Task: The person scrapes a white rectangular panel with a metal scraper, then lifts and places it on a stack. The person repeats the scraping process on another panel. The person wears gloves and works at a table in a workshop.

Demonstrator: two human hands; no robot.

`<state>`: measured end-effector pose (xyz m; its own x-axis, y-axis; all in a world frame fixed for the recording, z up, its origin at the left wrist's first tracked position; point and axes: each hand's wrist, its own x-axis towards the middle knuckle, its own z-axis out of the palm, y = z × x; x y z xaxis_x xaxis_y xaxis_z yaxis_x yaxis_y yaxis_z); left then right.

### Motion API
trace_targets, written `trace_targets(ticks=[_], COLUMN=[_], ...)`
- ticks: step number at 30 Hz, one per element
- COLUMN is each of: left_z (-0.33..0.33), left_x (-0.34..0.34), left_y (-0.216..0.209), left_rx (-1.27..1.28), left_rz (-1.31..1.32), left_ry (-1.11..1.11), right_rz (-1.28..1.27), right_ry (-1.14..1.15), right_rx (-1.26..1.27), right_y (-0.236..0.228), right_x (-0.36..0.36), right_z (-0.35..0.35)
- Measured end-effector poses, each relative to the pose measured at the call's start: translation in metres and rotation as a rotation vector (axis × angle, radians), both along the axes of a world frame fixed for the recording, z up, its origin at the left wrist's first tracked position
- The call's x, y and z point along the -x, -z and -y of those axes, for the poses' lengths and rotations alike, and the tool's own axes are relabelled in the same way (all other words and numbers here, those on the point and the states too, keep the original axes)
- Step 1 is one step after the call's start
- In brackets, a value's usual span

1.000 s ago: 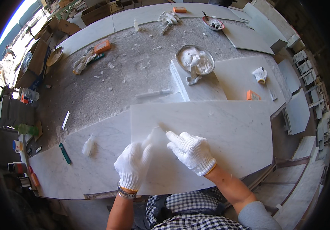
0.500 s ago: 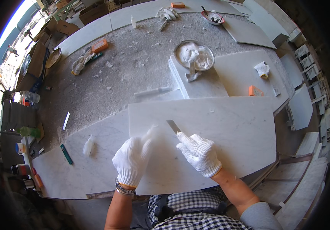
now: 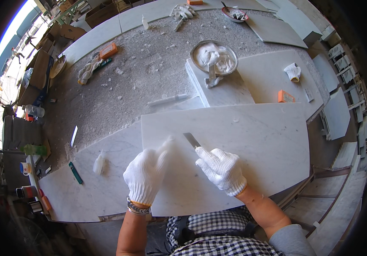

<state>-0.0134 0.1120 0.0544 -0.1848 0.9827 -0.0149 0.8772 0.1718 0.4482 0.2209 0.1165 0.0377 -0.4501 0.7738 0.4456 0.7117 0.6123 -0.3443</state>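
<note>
A pale veined marble slab (image 3: 273,141) lies before me. Both my hands wear white knitted gloves. My right hand (image 3: 221,169) is closed around a flat metal scraper (image 3: 190,139), whose blade points away and to the left, low over the slab. My left hand (image 3: 146,173) is at the slab's left part, fingers stretched forward; their tips are smeared by motion, and I see nothing held there. Left of that hand, a small translucent squeeze bottle (image 3: 100,163) and a green cutter knife (image 3: 75,173) rest on another marble slab (image 3: 117,187).
Beyond the slab, a metal bowl of white paste (image 3: 200,70) with a spatula stands on a stone block (image 3: 228,94). An orange box (image 3: 285,97) and a crumpled glove (image 3: 293,72) lie at the right. Chips litter the grey tabletop (image 3: 136,77); slabs lean at far right.
The whole view has shifted slightly. My hands keep nearly the same place over the slab, with the left fingertips blurred in both frames and the scraper still in my right hand.
</note>
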Motion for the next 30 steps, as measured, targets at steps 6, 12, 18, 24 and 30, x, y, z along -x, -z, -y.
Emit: trace_targets(ticks=[6,12,18,24,30], left_z=[-0.002,0.002,0.0,0.0,0.027], left_x=[0.001,-0.002,-0.004,-0.003,0.006], left_y=[-0.001,-0.001,-0.004,-0.002,0.02], left_rx=[0.007,0.003,-0.031,0.005,-0.169], left_rz=[-0.01,0.009,0.022,-0.041,0.496], left_ry=[0.01,0.017,0.036,0.039,-0.158], right_rz=[-0.022,-0.028,-0.014,-0.032,-0.265], right_ry=[0.02,0.017,0.014,0.024,0.034], right_rx=[0.021,0.016,-0.011,0.021,0.078], right_y=[0.0,0.0,-0.001,0.002,0.002], right_x=[0.0,0.001,0.001,0.0,-0.008], right_z=[0.0,0.0,-0.001,0.0,-0.002])
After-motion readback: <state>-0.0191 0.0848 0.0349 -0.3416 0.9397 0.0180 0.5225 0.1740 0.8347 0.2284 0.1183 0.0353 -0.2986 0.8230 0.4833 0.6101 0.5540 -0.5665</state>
